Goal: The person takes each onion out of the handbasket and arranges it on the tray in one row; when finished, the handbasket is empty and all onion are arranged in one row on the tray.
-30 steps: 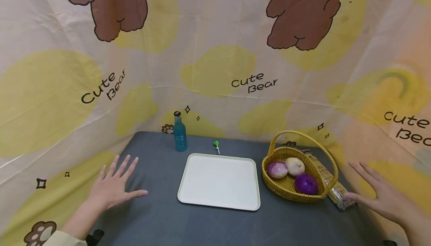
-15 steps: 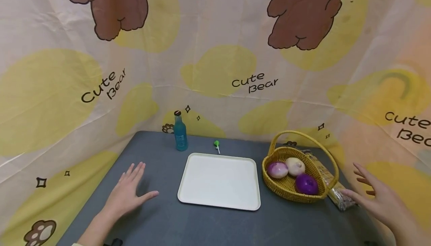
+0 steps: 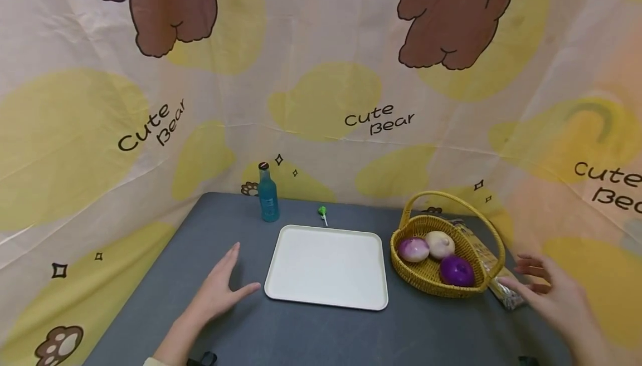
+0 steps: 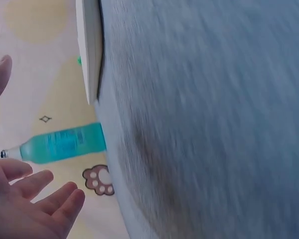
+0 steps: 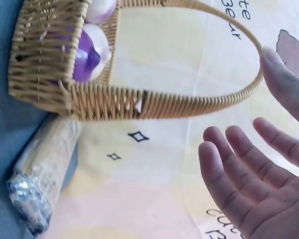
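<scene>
Wicker basket [image 3: 423, 285], lower right of frame | right hand [image 3: 557, 293] near it, loosely curled, empty | left hand [image 3: 215, 291], lower left, thumb apart, empty | bumped handle [image 5: 189, 107] might spill onions [image 3: 457, 271]

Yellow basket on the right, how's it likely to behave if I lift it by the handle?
The yellow basket should stay fairly stiff, since its handle stands in an upright arch. That handle probably won't be slippery, given its ridged wrapping. The three rounded onions inside might roll if it tilts, as bare basket floor shows beside them.
</scene>
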{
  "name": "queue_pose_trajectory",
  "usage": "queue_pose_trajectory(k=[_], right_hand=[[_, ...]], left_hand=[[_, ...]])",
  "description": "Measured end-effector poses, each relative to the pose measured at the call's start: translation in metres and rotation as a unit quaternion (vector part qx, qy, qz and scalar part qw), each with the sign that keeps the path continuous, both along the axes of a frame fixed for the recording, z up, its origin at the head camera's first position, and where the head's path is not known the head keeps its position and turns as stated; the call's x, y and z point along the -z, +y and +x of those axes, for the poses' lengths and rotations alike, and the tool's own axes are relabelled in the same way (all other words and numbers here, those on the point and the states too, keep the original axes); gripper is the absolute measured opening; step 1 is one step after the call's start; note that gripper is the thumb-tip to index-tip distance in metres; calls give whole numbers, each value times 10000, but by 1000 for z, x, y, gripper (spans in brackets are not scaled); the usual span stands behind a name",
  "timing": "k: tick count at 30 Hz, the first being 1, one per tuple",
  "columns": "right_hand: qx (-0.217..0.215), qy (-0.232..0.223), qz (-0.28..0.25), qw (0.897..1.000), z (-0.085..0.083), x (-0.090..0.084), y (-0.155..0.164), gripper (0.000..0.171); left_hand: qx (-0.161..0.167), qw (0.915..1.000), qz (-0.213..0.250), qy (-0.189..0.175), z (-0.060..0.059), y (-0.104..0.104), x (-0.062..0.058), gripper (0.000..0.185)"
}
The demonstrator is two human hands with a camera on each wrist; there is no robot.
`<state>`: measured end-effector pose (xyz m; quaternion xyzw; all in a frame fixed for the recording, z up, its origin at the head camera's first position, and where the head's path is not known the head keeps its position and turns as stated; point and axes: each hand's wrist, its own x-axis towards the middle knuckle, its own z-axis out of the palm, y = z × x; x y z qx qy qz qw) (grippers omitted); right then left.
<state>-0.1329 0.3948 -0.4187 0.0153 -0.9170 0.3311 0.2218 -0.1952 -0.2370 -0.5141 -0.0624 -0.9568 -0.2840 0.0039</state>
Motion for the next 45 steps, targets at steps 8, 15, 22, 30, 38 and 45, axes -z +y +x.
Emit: queue_pose_trajectory(k=[8,15,22,30,38,45], right_hand=[[-349,576,-58,9977,-3,10,-15,46],[-848,855,-278,9923,-7,20,-31,57],[-708,481,-224,9961,-13,21,-46,55],[-604,-4,170,9980,-27,28,-53,59],[-664,-534,579,9947,-44,41,-56,69],[-603,-851,802,9913,-55,53,-61,79]], left_hand=[[209,9994,222,-185,-4,23,6,110],[368,9979,266,-472,-7,33,10,109],[413,9973,334,-512,-10,42,15,112],[487,9952,465,-710,-12,49,15,114],[562,9924,659,-878,-15,51,18,117],[693,9903,660,-1006,-17,51,20,122]])
